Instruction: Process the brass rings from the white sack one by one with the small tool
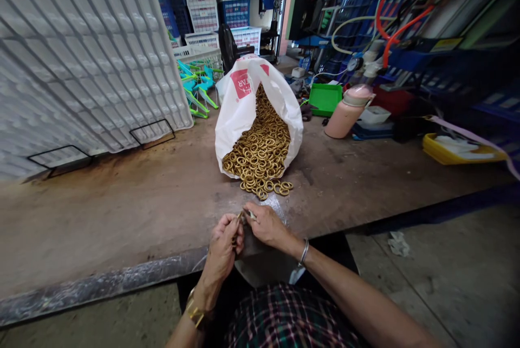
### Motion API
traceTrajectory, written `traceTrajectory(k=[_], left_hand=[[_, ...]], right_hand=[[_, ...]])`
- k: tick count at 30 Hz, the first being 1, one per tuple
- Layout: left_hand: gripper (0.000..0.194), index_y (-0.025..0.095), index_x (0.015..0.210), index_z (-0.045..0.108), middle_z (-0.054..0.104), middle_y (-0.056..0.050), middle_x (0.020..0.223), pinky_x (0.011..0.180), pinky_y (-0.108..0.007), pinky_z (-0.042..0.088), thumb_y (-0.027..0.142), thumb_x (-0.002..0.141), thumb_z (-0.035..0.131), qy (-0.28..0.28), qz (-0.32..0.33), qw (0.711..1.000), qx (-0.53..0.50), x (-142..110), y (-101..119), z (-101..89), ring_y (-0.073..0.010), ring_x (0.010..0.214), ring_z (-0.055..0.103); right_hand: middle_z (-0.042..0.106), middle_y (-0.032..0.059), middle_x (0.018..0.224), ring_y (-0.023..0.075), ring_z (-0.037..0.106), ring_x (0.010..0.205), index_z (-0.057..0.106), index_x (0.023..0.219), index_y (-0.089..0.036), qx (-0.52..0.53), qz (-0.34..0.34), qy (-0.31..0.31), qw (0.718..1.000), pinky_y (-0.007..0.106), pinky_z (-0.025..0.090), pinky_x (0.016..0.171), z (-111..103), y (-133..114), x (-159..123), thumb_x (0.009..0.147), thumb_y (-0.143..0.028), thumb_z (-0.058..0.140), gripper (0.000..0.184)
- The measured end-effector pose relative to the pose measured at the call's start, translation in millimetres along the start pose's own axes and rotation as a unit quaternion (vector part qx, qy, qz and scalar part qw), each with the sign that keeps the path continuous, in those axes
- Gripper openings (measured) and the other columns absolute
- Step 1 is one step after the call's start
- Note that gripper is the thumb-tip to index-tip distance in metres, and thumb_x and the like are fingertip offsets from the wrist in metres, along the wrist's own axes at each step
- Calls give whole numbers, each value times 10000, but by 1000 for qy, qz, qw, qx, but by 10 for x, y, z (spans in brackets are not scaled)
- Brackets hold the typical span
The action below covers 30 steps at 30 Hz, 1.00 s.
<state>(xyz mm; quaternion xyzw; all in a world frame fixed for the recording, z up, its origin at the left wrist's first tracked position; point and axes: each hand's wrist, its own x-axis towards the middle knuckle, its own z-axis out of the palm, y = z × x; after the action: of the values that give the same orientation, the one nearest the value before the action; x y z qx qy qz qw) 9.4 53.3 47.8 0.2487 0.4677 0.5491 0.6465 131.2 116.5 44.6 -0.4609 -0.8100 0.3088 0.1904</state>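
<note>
My left hand [225, 240] is closed near the table's front edge, its fingers pinching a small brass-coloured ring [240, 214]. More brass showing lower in that palm looks like further rings. Close against it, my right hand [265, 223] is closed on a small tool, mostly hidden by the fingers, whose tip meets the ring; its kind cannot be made out. Just beyond both hands, a heap of brass rings [260, 155] spills from the open mouth of a white plastic sack [231, 120] lying on its side on the table.
Stacked white ribbed trays [81, 55] rise at the left beside black wire stands [152, 134]. A pink bottle [345, 115], a green tray [325, 100] and a yellow tray [459, 152] stand at the right. The brown table's front edge [101, 285] runs beneath my wrists. Crates are stacked behind.
</note>
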Motion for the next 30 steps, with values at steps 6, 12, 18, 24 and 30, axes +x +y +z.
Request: traceTrajectory(k=[6, 12, 18, 24, 30], left_hand=[[274, 173, 748, 445, 448, 61, 558, 388, -146, 249, 415, 774, 571, 4, 15, 999, 35, -9, -14, -1, -33, 422, 346], [295, 179, 746, 440, 450, 61, 556, 386, -151, 252, 449, 773, 556, 13, 21, 998, 60, 3, -49, -12, -37, 416, 344], [306, 188, 772, 435, 469, 61, 570, 385, -149, 261, 470, 769, 553, 37, 35, 995, 91, 0, -76, -17, -41, 423, 364], [301, 186, 756, 428, 446, 69, 559, 380, -147, 247, 459, 775, 554, 30, 41, 996, 69, -10, -71, -39, -34, 412, 342], [276, 180, 728, 432, 457, 59, 579, 401, -155, 281, 407, 773, 584, -24, 37, 999, 13, -96, -16, -7, -39, 438, 376]], right_hand=[[634, 51, 743, 159, 537, 638, 557, 957, -181, -126, -17, -64, 990, 255, 252, 568, -14, -55, -58, 749, -149, 420, 251], [651, 65, 796, 169, 570, 690, 538, 977, -175, -140, -8, -72, 987, 256, 272, 583, -1, -80, -43, 759, -153, 414, 252], [650, 75, 852, 180, 588, 752, 515, 1019, -171, -153, -2, -99, 983, 253, 313, 620, -15, -95, -38, 770, -166, 427, 263], [650, 108, 835, 200, 601, 745, 527, 1010, -145, -188, 18, -115, 975, 259, 333, 611, -24, -154, 11, 779, -151, 402, 263], [635, 88, 776, 168, 572, 694, 546, 947, -134, -159, 18, -63, 985, 243, 319, 593, -33, -93, 95, 765, -143, 416, 224]])
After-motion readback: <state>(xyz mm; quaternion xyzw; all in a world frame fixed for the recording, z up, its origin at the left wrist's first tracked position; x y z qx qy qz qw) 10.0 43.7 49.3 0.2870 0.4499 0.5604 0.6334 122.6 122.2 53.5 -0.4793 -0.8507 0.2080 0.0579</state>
